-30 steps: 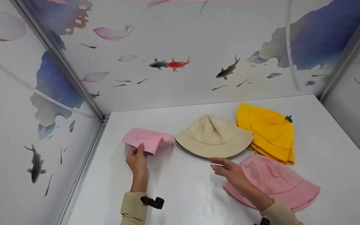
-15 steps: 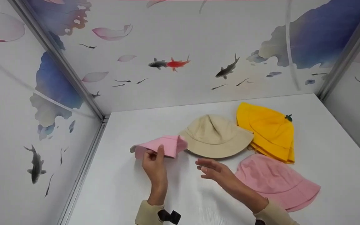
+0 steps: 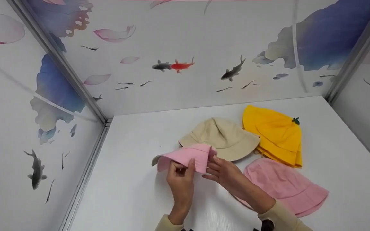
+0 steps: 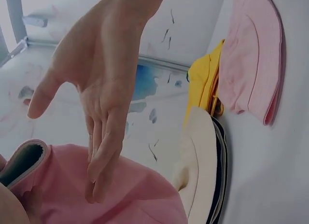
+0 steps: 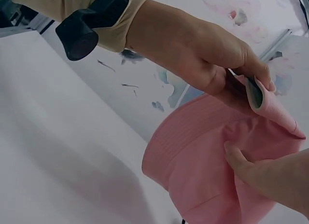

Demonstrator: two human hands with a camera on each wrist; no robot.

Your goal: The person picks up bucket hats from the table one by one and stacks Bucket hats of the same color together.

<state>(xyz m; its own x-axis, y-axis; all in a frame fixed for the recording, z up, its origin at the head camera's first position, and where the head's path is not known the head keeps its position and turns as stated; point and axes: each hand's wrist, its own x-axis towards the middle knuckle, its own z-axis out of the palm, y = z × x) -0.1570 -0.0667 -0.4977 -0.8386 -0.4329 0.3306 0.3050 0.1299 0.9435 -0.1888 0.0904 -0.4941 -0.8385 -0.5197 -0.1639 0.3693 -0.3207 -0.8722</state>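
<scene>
A pink bucket hat is held above the table, its brim bent and a grey-green inner side showing at the edge. My left hand pinches the brim between thumb and fingers; the right wrist view also shows this left hand at the folded brim. My right hand comes in from the right, fingers extended along the hat's side. In the left wrist view, the right hand has its palm spread and fingertips against the pink cloth. The right thumb lies over the crown in the right wrist view.
Behind the held hat lies a beige bucket hat, partly covered by it. A yellow hat with a small green leaf sits at the back right. Another pink bucket hat rests beside my right forearm. Printed wall panels enclose the white table.
My left hand has carried the pink hat rightward, in front of the beige hat. The right hand has moved slightly left, then met the hat's side. The other hats have stayed put.
</scene>
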